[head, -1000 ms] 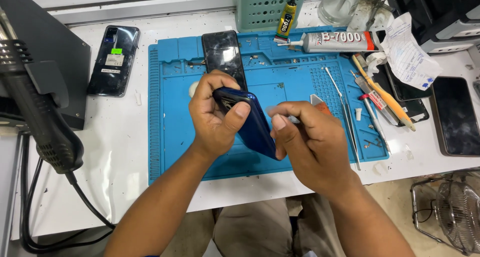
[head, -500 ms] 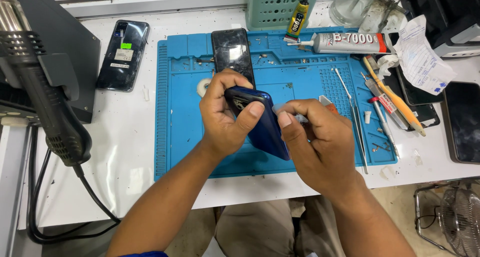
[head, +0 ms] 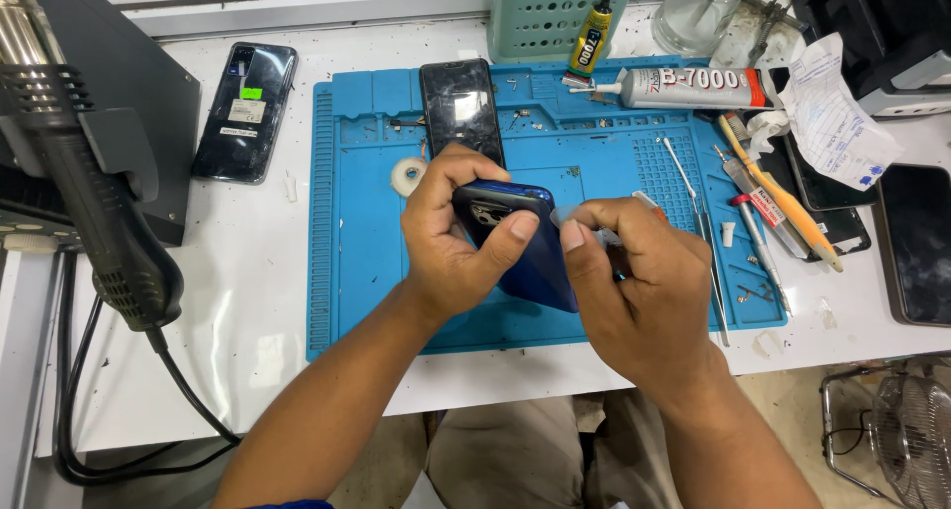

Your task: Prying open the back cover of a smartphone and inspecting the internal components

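A: Glossy dark-blue phone [head: 525,252] held above the blue silicone work mat [head: 347,271]; left hand [head: 451,242] curled round it, thumb pressed on its back.
B: Right hand [head: 634,281] pinches a thin pale pick [head: 570,215] against its edge.
A: Beyond: two other phones, two glue tubes.
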